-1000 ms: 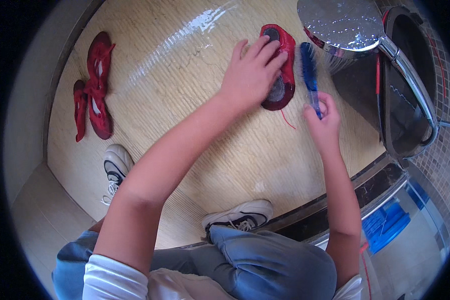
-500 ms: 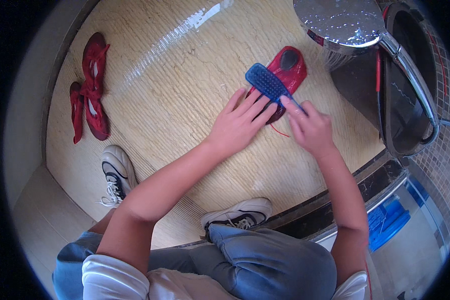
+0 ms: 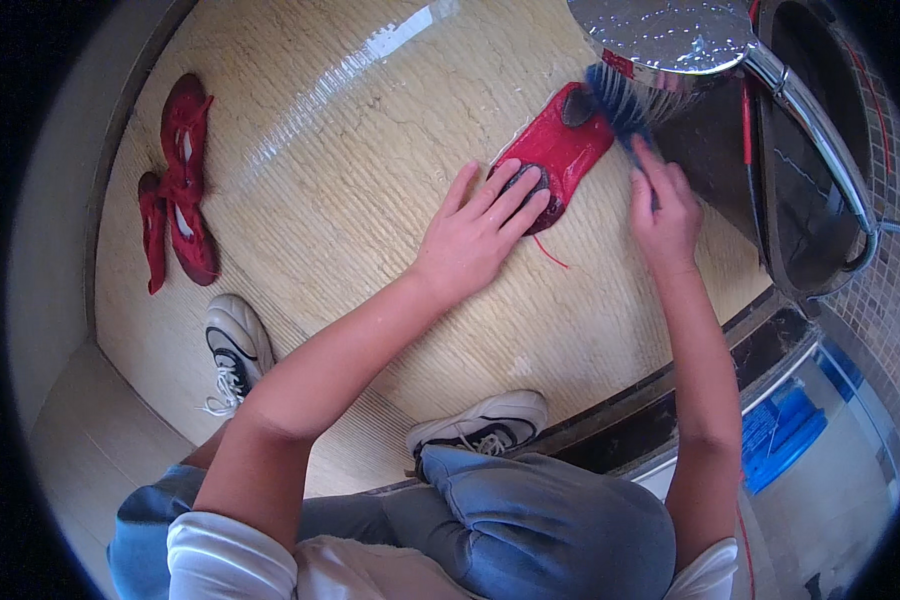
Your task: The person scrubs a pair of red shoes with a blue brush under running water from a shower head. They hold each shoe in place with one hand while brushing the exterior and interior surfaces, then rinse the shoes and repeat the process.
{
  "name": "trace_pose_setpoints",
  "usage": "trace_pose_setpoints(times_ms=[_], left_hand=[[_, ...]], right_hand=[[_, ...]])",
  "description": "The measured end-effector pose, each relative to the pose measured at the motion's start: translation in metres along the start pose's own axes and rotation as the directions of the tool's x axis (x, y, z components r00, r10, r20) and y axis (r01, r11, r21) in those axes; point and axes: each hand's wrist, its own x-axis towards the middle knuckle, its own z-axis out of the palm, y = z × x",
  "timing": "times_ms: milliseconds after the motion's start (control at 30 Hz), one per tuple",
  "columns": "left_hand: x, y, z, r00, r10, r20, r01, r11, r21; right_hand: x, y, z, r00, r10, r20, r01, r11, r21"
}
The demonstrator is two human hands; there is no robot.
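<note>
Head view: a shiny red shoe (image 3: 577, 145) ran seven to one o'clock, rounded dark patches (image 3: 577, 105) uppermost; left hand (image 3: 475, 240) splayed across it, right hand (image 3: 667, 215) grasped a blue brush (image 3: 627, 115).

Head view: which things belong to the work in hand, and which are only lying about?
Seemingly in the work:
red shoe with dark grey sole patches, under the left hand
blue bristled brush, in the right hand
round chrome shower head, spraying water

Seemingly just lying about:
red cloth shoes, at left
blue plastic-looking object, lower right
</note>
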Motion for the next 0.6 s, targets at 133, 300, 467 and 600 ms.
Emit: trace_pose_setpoints(times_ms=[133, 300, 467, 600], left_hand=[[-0.004, -0.003, 0.005, 1.000, -0.014, 0.012, 0.014, 1.000, -0.024], [-0.001, 0.000, 0.002, 1.000, -0.007, -0.012, 0.007, 1.000, 0.007], [-0.002, -0.001, 0.003, 0.999, -0.022, 0.024, 0.022, 1.000, -0.011], [-0.001, 0.001, 0.000, 1.000, -0.023, 0.016, 0.023, 1.000, 0.000]], right_hand=[[-0.021, -0.037, -0.006, 0.974, -0.050, 0.219, 0.044, 0.998, 0.034], [-0.009, 0.000, 0.006, 0.999, 0.034, -0.031, -0.034, 0.999, -0.004], [-0.021, -0.029, 0.002, 0.986, -0.043, 0.162, 0.046, 0.999, -0.017], [-0.013, -0.011, 0.005, 0.996, 0.014, 0.084, -0.009, 0.998, -0.061]])
